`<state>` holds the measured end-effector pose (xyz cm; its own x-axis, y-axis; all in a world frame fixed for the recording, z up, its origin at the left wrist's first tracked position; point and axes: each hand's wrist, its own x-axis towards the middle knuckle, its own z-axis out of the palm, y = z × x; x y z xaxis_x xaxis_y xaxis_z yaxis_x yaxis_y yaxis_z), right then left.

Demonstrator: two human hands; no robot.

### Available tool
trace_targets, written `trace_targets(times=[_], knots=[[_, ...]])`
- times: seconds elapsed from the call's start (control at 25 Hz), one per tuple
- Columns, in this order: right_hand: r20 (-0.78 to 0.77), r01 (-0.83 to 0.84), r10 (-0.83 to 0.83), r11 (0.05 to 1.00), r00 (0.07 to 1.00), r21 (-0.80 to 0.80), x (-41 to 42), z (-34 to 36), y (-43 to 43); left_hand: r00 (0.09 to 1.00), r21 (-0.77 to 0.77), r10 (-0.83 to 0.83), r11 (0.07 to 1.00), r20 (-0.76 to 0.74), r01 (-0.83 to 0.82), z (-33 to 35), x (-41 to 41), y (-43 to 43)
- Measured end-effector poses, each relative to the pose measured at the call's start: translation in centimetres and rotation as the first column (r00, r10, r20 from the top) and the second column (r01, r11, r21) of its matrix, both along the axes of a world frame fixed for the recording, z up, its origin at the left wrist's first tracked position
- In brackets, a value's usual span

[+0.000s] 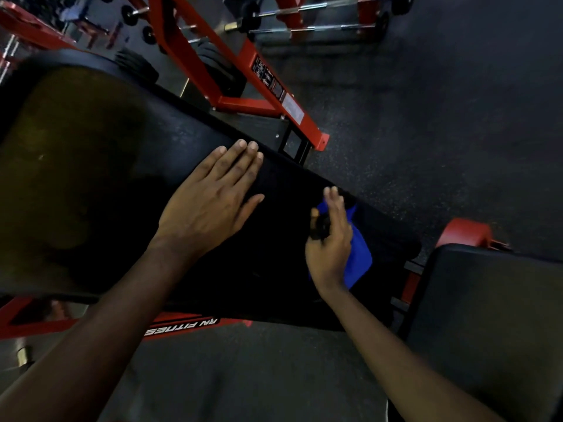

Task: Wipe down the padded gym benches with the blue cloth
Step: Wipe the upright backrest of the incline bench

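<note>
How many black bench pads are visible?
2: a long pad across the middle, under the blue cloth; a second pad at lower right. Others may be hidden.

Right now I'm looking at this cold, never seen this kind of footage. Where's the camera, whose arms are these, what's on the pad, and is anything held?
There is no robot here and only one picture. It comes from a wide-angle camera worn on a person's head, looking down, so both bare arms belong to the wearer.

The left hand lies flat, fingers straight, on a long black padded bench. The right hand is on the blue cloth, which lies on the same pad. That hand is blurred, so I cannot tell whether it grips the cloth or only presses it.

A second black pad sits at lower right. Behind the bench are a red steel frame and barbells.
</note>
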<state>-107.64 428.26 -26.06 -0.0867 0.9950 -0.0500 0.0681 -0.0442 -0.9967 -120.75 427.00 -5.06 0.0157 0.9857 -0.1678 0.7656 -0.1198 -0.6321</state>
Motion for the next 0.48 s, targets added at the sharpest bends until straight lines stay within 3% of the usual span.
trace_targets(times=[0.16,0.28,0.36,0.48], knots=[[0.013,-0.229,0.229,0.962,0.973,0.150,-0.9,5.3,-6.7,1.000,0.026,-0.017,1.000,0.017,0.016,-0.1,0.0,0.1],[0.066,-0.387,0.383,0.893,0.921,0.227,0.0,5.2,-9.2,0.999,0.034,-0.029,0.999,0.014,0.029,-0.3,-0.3,0.0],[0.091,-0.384,0.373,0.902,0.923,0.198,1.0,3.4,-9.6,0.999,0.032,-0.028,0.999,0.014,0.028,-0.4,-0.4,0.0],[0.060,-0.189,0.185,0.980,0.981,0.069,1.1,2.0,-10.1,0.999,0.038,-0.048,0.998,-0.005,0.048,-0.6,-0.5,-0.1]])
